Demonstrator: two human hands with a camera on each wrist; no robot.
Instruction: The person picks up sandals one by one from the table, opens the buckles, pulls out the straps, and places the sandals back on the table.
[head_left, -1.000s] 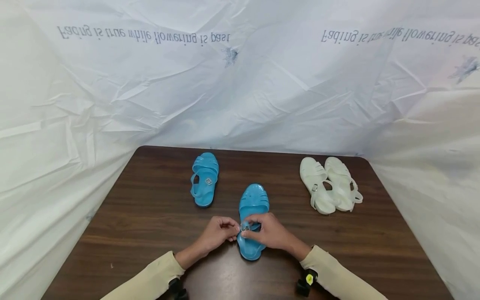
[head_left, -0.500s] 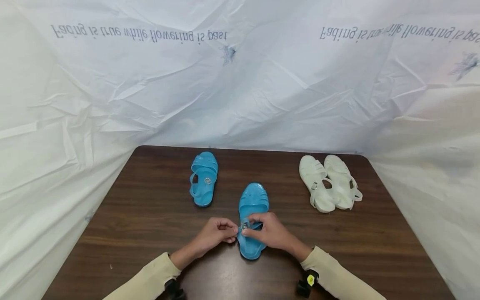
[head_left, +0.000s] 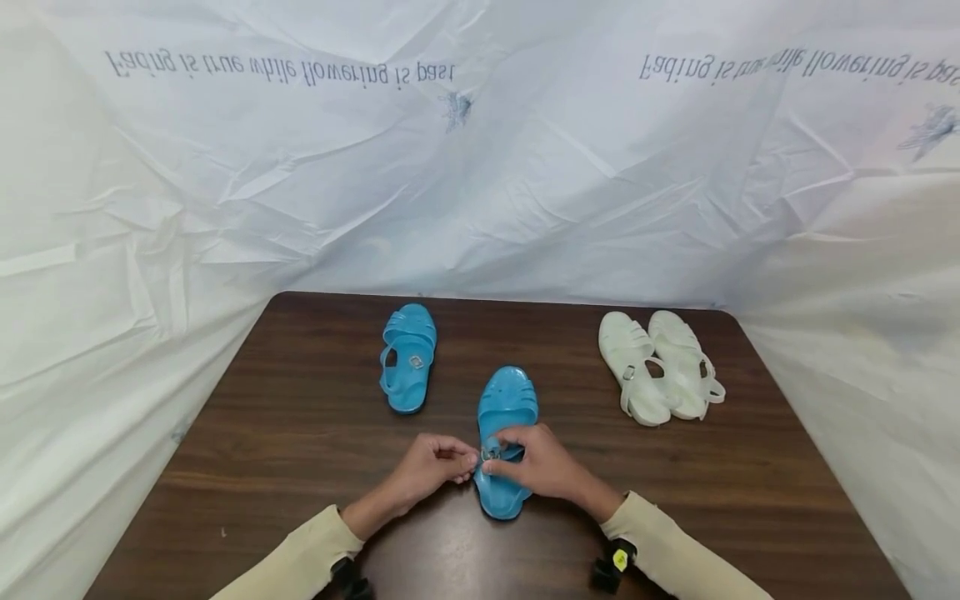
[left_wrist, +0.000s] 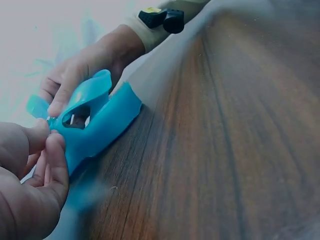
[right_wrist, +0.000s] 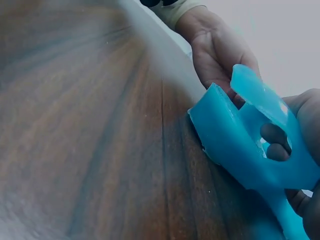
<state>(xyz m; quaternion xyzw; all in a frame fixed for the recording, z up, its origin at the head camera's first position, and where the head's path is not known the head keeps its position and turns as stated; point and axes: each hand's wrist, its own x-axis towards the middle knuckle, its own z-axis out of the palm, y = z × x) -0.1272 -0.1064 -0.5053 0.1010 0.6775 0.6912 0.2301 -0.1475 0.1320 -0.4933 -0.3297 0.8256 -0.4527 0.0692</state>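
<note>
A blue jelly sandal lies toe-away on the table in front of me, its heel toward me. My right hand reaches over it and holds the ankle strap by its metal buckle between thumb and forefinger. From the left, my left hand pinches the strap end at the sandal's side, right by the buckle. In the left wrist view, the fingertips of both hands meet around the buckle. The right wrist view shows the heel and raised back strap, with fingers behind the strap's opening.
Another blue sandal lies farther back to the left, its strap toward the left. At the back right, two white sandals lie side by side, touching. The dark wooden table ends at white printed sheeting behind and beside it.
Both hands stay at the sandal's buckle. The left fingers shift slightly toward the right, and the strap at the buckle moves a little.
</note>
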